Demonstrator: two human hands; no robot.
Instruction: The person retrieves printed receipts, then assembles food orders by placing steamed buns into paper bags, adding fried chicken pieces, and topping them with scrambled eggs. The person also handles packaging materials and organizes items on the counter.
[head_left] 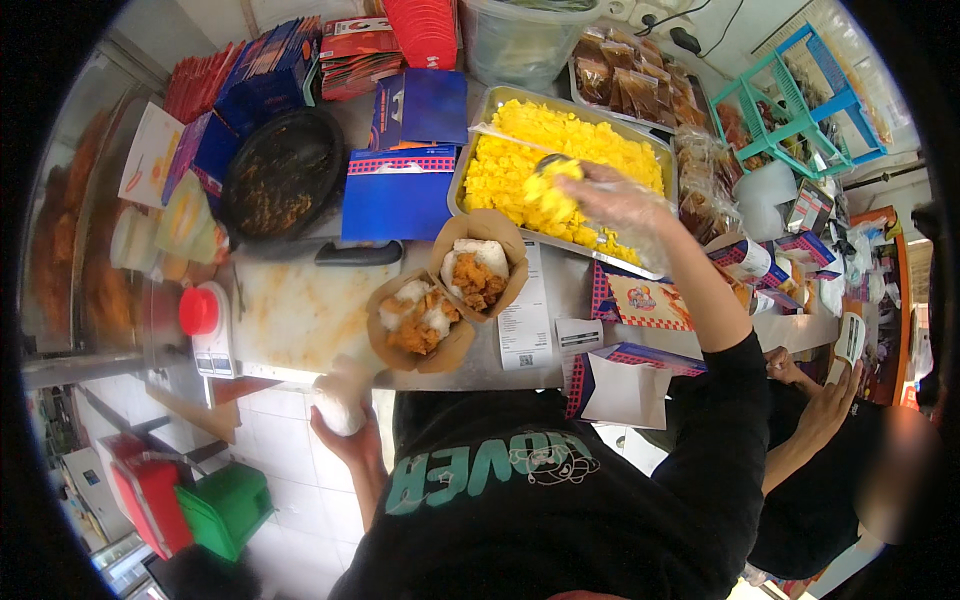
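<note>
Brown paper bowls (421, 322) (480, 268) already hold white rice and orange crumbed pieces; the yellow topping is not yet added. Left hand (343, 408), gloved, curls loosely at the counter edge, holding nothing. Right hand (612, 196), gloved, pinches a soft, lumpy yellow clump (549, 193) over the steel tray (478, 106)

A takeaway food stall or small fast-food shop is shown: a steel counter (560, 290) is crowded with a metal tray of yellow egg (520, 160), filled brown paper bowls (455, 295), stacked blue and red cartons (270, 70), printed receipts (527, 325) and bagged snacks (630, 85).
</note>
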